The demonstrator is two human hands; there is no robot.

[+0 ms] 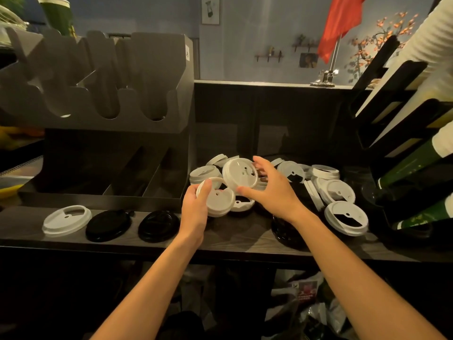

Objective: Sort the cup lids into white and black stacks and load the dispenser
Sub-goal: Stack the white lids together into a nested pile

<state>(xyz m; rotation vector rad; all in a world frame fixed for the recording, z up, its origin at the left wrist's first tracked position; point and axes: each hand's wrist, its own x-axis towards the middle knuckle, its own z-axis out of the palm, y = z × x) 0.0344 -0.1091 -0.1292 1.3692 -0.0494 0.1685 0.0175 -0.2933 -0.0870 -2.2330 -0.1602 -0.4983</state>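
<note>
My left hand (196,204) grips a short stack of white lids (219,200) just above the counter. My right hand (272,190) holds another white lid (239,174) tilted, right above that stack. Behind both hands lies a loose pile of white lids (335,190) mixed with black ones. On the counter to the left sit a white lid stack (66,220) and two black lid stacks (109,225) (159,225) in a row. The dark grey dispenser (98,94) with U-shaped slots stands at the back left.
A black lid stack (285,231) lies under my right wrist. A black rack holding green cup sleeves (411,165) fills the right side. Another person's white sleeve (431,45) reaches in at top right. Bags sit under the wooden counter (232,244).
</note>
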